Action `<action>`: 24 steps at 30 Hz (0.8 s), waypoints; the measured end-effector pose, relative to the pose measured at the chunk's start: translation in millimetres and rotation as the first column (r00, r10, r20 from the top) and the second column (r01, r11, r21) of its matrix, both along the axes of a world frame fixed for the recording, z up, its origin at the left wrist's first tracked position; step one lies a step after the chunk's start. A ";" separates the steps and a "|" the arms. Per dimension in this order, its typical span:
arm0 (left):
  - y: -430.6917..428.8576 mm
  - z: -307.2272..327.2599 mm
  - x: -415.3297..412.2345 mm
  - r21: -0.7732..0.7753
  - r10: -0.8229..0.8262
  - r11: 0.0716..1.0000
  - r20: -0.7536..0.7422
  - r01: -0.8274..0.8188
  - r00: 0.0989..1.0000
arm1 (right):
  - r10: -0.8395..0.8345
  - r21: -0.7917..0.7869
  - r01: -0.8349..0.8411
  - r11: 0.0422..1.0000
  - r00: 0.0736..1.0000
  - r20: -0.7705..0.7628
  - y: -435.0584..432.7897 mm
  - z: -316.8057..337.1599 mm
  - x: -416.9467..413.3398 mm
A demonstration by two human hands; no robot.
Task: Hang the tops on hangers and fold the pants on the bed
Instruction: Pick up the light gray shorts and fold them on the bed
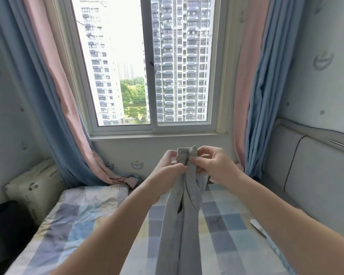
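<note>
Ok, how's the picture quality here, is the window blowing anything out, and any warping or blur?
Head view: the window is the main light, with sky between the towers blown out white; wide-angle distortion bows the curtains toward the edges; the left hand and right hand pinching the grey garment are evenly lit and fairly sharp, without hard shadows.
</note>
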State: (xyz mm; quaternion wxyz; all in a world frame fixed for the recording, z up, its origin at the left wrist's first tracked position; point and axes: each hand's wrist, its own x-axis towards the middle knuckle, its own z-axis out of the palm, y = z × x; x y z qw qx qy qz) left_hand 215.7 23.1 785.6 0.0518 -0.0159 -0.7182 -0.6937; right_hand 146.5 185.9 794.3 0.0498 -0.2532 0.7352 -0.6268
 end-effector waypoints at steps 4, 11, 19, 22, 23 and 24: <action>7.3 -1.8 1.2 -0.011 0.020 1.000 -0.081 -0.021 0.996 | 0.072 0.117 -0.051 0.992 0.980 -0.185 1.3 4.2 7.4; 6.0 -15.5 -6.3 0.235 0.093 0.966 0.062 -0.105 0.994 | -0.230 -0.066 0.224 0.972 0.965 -0.123 28.4 -31.1 -15.7; -4.4 -22.0 -5.2 0.410 -0.130 0.909 0.105 0.076 0.986 | 0.576 -0.486 -0.316 0.815 0.529 0.623 70.1 -113.6 -21.7; -8.1 -29.1 -11.5 0.431 -0.101 0.902 0.146 0.028 0.984 | 0.640 -0.491 -0.411 0.768 0.535 0.552 67.0 -109.6 -15.2; -10.0 -32.0 -14.0 0.451 -0.094 0.893 0.157 0.014 0.983 | 0.617 -0.472 -0.400 0.785 0.571 0.542 63.7 -107.3 -14.9; -12.4 -34.8 -16.6 0.469 -0.086 0.883 0.168 -0.003 0.982 | 0.566 -0.435 -0.370 0.821 0.629 0.533 59.8 -105.8 -16.2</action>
